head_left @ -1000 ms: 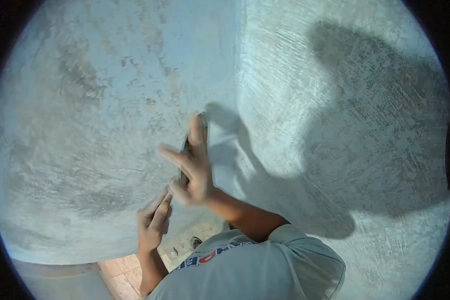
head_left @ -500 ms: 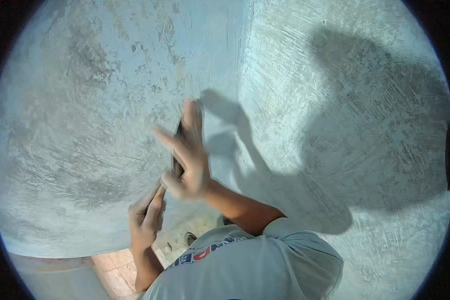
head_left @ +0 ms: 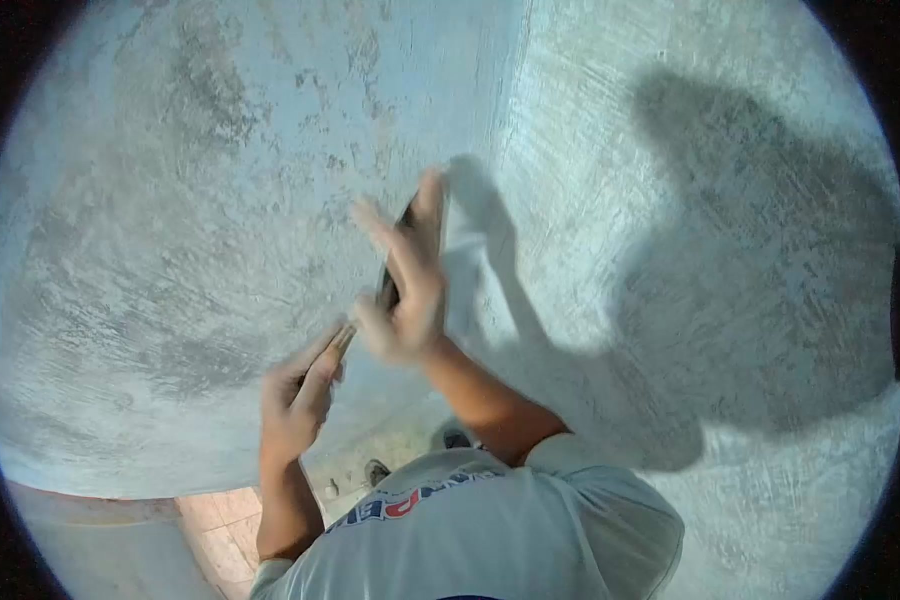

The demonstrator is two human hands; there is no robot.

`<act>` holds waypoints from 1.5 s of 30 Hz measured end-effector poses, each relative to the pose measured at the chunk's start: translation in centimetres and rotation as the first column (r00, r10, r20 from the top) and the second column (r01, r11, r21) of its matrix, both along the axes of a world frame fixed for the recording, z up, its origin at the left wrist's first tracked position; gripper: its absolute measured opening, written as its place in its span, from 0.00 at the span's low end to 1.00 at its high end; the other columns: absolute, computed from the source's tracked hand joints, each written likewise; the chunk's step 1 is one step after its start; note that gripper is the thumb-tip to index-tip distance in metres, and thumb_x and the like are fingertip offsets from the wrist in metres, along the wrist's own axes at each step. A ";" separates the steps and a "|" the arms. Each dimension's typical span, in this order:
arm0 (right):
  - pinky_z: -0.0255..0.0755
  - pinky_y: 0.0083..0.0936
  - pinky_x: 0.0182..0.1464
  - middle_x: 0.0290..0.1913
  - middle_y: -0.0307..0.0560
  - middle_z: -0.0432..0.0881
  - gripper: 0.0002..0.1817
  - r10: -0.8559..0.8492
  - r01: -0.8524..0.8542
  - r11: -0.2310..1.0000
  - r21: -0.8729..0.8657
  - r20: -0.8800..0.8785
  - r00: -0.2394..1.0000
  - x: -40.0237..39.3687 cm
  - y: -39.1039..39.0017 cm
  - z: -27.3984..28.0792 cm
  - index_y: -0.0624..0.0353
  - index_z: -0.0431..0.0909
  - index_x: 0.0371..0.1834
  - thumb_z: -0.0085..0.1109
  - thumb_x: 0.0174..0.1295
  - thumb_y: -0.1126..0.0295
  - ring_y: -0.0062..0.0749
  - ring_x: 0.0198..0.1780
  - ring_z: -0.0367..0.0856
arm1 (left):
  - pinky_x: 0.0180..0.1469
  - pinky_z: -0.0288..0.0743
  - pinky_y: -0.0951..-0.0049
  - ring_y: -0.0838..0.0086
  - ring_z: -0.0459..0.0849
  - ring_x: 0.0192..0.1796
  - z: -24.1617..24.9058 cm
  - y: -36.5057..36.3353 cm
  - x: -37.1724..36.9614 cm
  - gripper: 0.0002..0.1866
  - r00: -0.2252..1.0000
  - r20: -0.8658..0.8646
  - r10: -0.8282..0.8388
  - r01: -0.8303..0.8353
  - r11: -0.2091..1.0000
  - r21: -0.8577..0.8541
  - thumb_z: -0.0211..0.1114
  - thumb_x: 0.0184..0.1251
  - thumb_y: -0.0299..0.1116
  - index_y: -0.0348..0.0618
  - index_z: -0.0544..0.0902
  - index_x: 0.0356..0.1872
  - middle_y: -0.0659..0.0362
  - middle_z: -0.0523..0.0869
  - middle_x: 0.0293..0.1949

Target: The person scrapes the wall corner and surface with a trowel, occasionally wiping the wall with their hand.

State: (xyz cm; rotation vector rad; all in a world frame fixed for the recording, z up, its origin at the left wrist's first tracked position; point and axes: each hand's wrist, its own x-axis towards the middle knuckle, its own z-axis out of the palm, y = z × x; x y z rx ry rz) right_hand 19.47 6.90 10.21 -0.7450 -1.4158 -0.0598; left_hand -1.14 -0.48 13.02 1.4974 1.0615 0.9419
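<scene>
A dark, narrow flat tool (head_left: 391, 284) is held close to the blue-grey wall (head_left: 270, 200), left of the corner. My right hand (head_left: 410, 280) lies along it with its thumb underneath and its fingers stretched, one pointing up and another spread to the left. Lower left, my left hand (head_left: 300, 400) is closed around a pale, thin handle (head_left: 343, 337) that points up toward the tool. Whether handle and tool are one piece is unclear, since my right hand covers the place where they would meet. Both hands are slightly blurred.
A vertical corner (head_left: 510, 100) joins a rough, streaked wall (head_left: 590, 250) on the right, where a large shadow falls. Below are pink floor tiles (head_left: 232, 535), shoes (head_left: 375, 472) and a small pale object (head_left: 331, 488) on the floor.
My right hand and the dark tool have moved up and to the right, toward the corner. My left hand has shifted slightly up, still closed on the handle.
</scene>
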 end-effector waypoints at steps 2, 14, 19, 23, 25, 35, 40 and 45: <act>0.24 0.77 0.83 0.90 0.81 0.33 0.41 0.066 -0.065 0.997 -0.048 0.032 0.997 -4.2 -1.5 -0.8 0.52 0.79 0.78 0.62 0.53 0.69 0.78 0.91 0.28 | 0.26 0.58 0.82 0.89 0.67 0.26 -1.1 -1.5 -3.1 0.21 0.999 0.043 0.032 -0.030 0.998 -0.052 0.63 0.87 0.33 0.37 0.84 0.73 0.66 0.82 0.32; 0.26 0.69 0.86 0.89 0.83 0.41 0.45 -0.040 0.044 0.998 0.041 -0.085 0.996 2.0 1.6 0.4 0.64 0.70 0.83 0.60 0.54 0.68 0.76 0.91 0.31 | 0.26 0.59 0.83 0.90 0.64 0.25 0.5 2.0 2.4 0.20 0.998 0.008 -0.055 0.053 0.987 0.154 0.64 0.86 0.33 0.39 0.85 0.72 0.67 0.82 0.33; 0.22 0.80 0.82 0.89 0.85 0.31 0.44 0.075 -0.074 0.996 -0.057 0.009 0.997 -6.0 -1.7 -1.6 0.55 0.73 0.83 0.63 0.55 0.67 0.80 0.90 0.24 | 0.23 0.56 0.85 0.91 0.65 0.20 -0.4 -2.1 -5.0 0.20 0.996 -0.012 0.092 -0.093 0.995 -0.047 0.64 0.86 0.34 0.38 0.85 0.71 0.64 0.85 0.34; 0.21 0.79 0.82 0.89 0.85 0.32 0.49 0.022 -0.020 0.998 -0.052 0.046 0.999 -3.8 -0.8 -1.0 0.57 0.67 0.86 0.63 0.55 0.63 0.82 0.90 0.26 | 0.23 0.56 0.85 0.90 0.65 0.21 -1.2 -1.2 -4.1 0.20 0.999 0.038 0.034 -0.033 0.999 -0.023 0.64 0.86 0.34 0.39 0.85 0.72 0.65 0.85 0.33; 0.24 0.77 0.83 0.89 0.83 0.35 0.51 -0.041 0.042 0.999 -0.019 0.030 0.999 -0.5 0.6 0.2 0.60 0.63 0.88 0.62 0.57 0.58 0.82 0.90 0.29 | 0.24 0.57 0.84 0.90 0.65 0.22 -1.2 0.9 -0.2 0.20 1.000 0.031 -0.003 0.001 0.998 0.069 0.64 0.86 0.34 0.39 0.85 0.72 0.65 0.84 0.33; 0.22 0.74 0.84 0.90 0.81 0.34 0.43 0.062 -0.061 0.998 0.019 -0.044 0.997 -4.2 -0.4 -1.4 0.57 0.73 0.82 0.61 0.57 0.68 0.76 0.91 0.25 | 0.27 0.59 0.84 0.91 0.66 0.24 -0.8 -0.8 -3.2 0.19 0.999 -0.023 0.028 -0.026 0.998 0.061 0.64 0.86 0.34 0.37 0.86 0.70 0.67 0.84 0.33; 0.23 0.69 0.86 0.89 0.83 0.36 0.42 0.053 -0.053 0.998 0.027 -0.017 0.998 -4.4 -1.3 -1.4 0.71 0.73 0.80 0.58 0.56 0.71 0.74 0.91 0.25 | 0.28 0.62 0.83 0.89 0.68 0.25 -2.0 -1.2 -3.3 0.19 0.996 -0.017 0.084 -0.083 0.996 0.040 0.65 0.85 0.33 0.36 0.86 0.69 0.66 0.85 0.33; 0.37 0.54 0.89 0.90 0.79 0.42 0.46 -0.086 0.090 0.995 0.032 -0.110 0.990 3.8 1.1 1.1 0.76 0.66 0.82 0.51 0.51 0.80 0.62 0.93 0.34 | 0.31 0.64 0.81 0.86 0.68 0.29 0.5 4.3 4.8 0.20 0.992 -0.047 -0.119 0.127 0.960 0.251 0.64 0.86 0.33 0.38 0.85 0.71 0.67 0.80 0.31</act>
